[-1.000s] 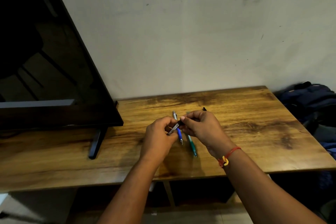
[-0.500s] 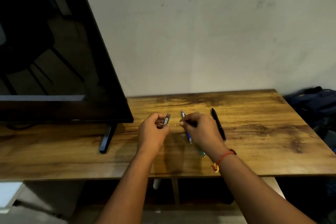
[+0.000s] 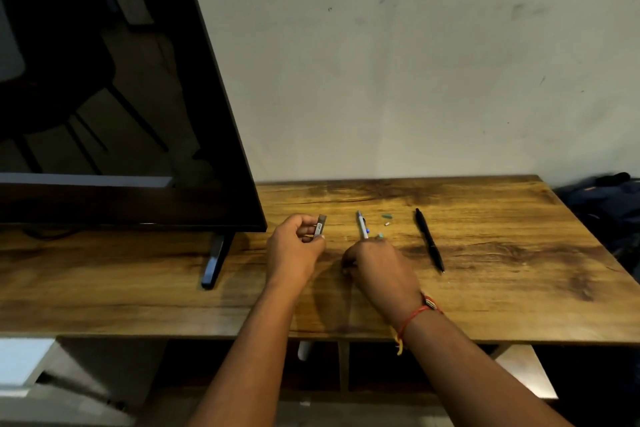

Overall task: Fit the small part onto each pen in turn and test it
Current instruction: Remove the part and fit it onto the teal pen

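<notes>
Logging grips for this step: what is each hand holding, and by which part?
Left hand pinches the small grey part by its lower end. Right hand covers the blue pen's lower half; grip unclear.

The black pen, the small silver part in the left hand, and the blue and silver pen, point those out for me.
black pen [image 3: 429, 241]: head view, middle of its barrel, lying on the table.
small silver part [image 3: 320, 226]: head view, its exposed upper end above the left hand's fingers.
blue and silver pen [image 3: 362, 226]: head view, silver barrel above the right hand.

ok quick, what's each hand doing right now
Left hand: closed, holding the small grey part.
Right hand: down on the blue pen; grip cannot be told.
</notes>
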